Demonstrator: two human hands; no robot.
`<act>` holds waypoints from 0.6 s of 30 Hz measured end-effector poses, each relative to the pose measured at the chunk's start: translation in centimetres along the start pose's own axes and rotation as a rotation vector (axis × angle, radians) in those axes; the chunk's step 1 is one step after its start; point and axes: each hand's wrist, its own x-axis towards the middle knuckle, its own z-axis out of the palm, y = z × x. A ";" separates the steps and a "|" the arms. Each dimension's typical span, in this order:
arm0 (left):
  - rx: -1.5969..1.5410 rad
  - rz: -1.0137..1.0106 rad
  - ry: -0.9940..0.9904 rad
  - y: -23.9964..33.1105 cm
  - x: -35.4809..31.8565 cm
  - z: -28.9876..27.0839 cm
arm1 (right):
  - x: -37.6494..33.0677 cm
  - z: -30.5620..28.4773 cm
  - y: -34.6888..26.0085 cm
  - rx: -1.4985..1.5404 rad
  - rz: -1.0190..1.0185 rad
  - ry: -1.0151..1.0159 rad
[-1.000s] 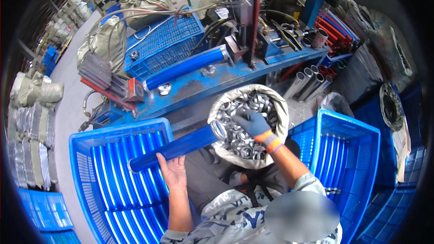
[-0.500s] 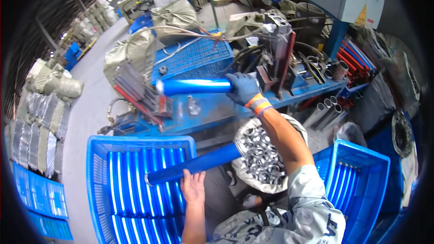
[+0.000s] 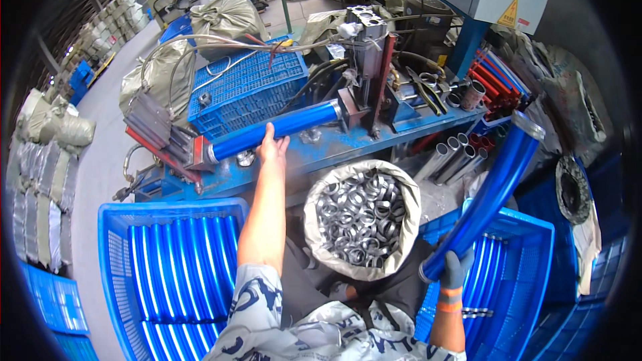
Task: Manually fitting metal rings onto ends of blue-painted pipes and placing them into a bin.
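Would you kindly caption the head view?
Left hand on clamped blue tube; gloved right hand holds another blue tube.

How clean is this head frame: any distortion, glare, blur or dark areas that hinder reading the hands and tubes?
Head view: strong fisheye, so the blue tube in the gloved right hand looks bowed and black corners ring the picture. Even daylight, soft shadows; mild sheen on the tube on the machine under the bare left hand and on the metal rings. The centre is sharp; the rim smears.

Left hand (image 3: pixel 272 149) reaches forward, bare; gloved right hand (image 3: pixel 457 269) is clenched.
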 end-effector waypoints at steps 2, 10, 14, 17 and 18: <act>0.058 -0.036 0.039 -1.1 0.9 -0.1 | -1.0 -2.8 0.2 -0.033 0.026 0.021; 0.182 -0.109 0.135 1.7 3.1 -1.1 | 0.6 -0.9 -0.8 0.036 0.057 0.042; 0.235 -0.112 0.082 0.3 1.1 0.3 | 0.5 -3.5 -1.8 -0.095 0.040 0.115; 0.227 -0.081 0.081 2.2 2.0 -0.9 | -0.6 -6.6 -3.7 -0.209 0.053 0.194; 0.253 -0.087 0.065 1.0 1.3 -0.9 | -1.8 -9.8 -3.8 -0.310 0.029 0.271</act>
